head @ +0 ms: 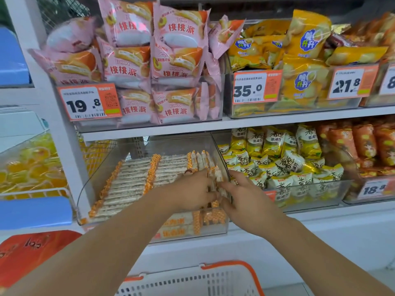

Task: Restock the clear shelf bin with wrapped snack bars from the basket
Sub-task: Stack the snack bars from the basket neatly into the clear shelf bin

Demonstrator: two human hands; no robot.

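Note:
The clear shelf bin [92,180] sits on the lower shelf and holds two flat rows of white snack bars [130,180] with orange checkered ends. Several more bars [202,160] stand on edge along its right wall. My left hand [192,192] reaches into the bin's right side with its fingers closed on the upright bars. My right hand [241,195] presses the same bars from the right, at the bin wall. The white basket [205,283] with an orange rim is at the bottom edge; its contents are hidden.
A bin of yellow-and-white snack packs [284,165] stands directly right of the clear bin. Pink cake packs [154,67] and yellow chip bags [299,60] fill the shelf above. An orange package [27,253] lies at lower left.

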